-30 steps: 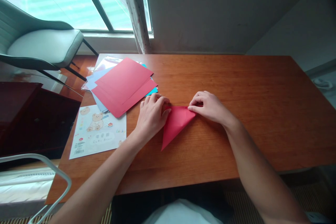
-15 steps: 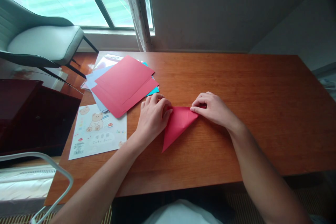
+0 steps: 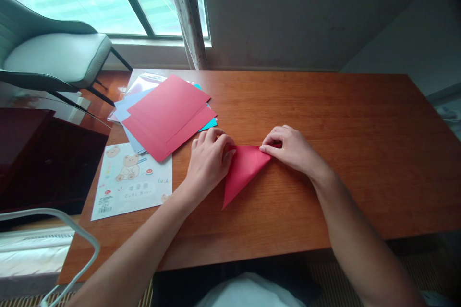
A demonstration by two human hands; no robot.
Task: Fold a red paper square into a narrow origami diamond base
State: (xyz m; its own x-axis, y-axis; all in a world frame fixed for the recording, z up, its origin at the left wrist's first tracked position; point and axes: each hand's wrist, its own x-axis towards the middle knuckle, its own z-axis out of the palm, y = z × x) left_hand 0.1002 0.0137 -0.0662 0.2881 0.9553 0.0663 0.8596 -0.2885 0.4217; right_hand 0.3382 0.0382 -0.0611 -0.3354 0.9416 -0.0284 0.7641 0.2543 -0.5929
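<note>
A piece of red paper [image 3: 242, 169], folded into a triangle, lies on the wooden table in front of me, one sharp corner pointing toward me. My left hand [image 3: 212, 156] has its thumb and fingers closed on the paper's upper left corner. At the upper right edge, my right hand [image 3: 288, 147] pinches the paper between thumb and index finger. Part of the right corner is hidden behind those fingers. Left of my hands lie red sheets [image 3: 169, 117], stacked at an angle over pale blue and turquoise paper.
A white sheet printed with bears [image 3: 133, 182] lies at the table's left side, partly under the red sheets. Beyond the wooden table [image 3: 324, 105] stand a wall and a window. A chair [image 3: 57, 57] is at the far left, and a white curved tube [image 3: 82, 232] is nearer.
The view has shifted very slightly, so the sheets and chair appear a little further left. Both hands keep their hold on the folded red paper, which looks nearly the same.
</note>
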